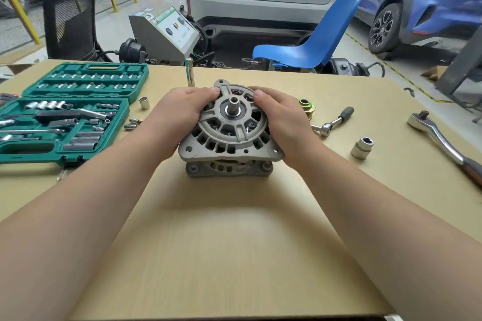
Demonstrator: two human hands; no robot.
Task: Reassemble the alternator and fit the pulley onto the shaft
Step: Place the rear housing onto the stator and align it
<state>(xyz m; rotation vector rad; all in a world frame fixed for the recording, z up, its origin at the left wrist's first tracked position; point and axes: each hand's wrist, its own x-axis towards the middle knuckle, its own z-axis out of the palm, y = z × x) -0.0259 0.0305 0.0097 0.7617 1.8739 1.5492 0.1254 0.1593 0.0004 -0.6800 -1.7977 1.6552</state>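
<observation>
Workshop floor with parked cars behind a tan, matte counter [234, 242]. At its centre stands the alternator [229, 135], a ribbed cast-aluminium housing, its bare steel shaft [233, 107] pointing up. The left hand [180, 114] and right hand [279, 122] curl round opposite sides of the upper housing, gripping it. Just right of the right hand lies the grooved, yellowish pulley [307, 108]; beyond it, a small ratchet [332, 121], a chrome socket [362, 148] and a large ratchet [443, 141]. At left, an open green socket case [70, 109].

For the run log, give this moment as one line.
left hand and right hand grip alternator | shaft bare | pulley on table
</observation>
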